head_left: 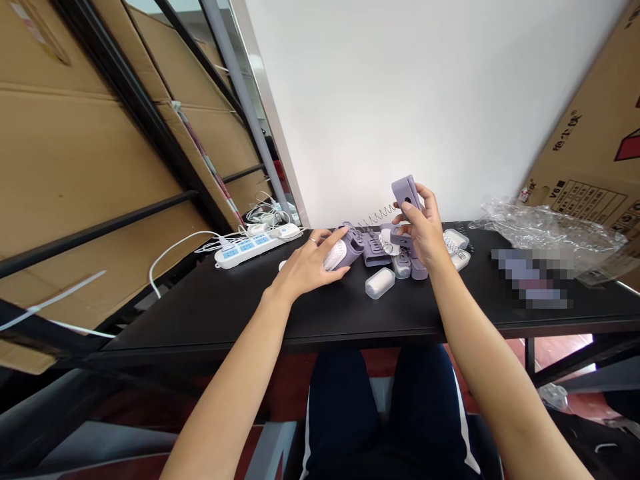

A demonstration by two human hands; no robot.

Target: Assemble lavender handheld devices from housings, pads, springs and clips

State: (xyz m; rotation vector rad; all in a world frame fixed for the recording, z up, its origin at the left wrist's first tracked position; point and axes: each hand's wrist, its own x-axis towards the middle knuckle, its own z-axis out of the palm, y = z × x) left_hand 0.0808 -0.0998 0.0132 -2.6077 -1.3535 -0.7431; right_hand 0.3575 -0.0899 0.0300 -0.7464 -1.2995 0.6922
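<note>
My left hand, with a ring on one finger, curls around a purple plastic casing with a white ribbed part at its near end. My right hand is raised above the table, its fingers closed on a flat purple plastic piece that has a dark round spot. A thin dark coil spring stretches between the two hands. Under the right hand lie more purple plastic parts, partly hidden by it. A clear-and-white rounded capsule lies in front of them.
A white power strip with tangled cables is at the table's left rear. Clear plastic wrap and a blurred-out item are on the right. More white pieces sit beside my right wrist. Cardboard boxes stand at both sides.
</note>
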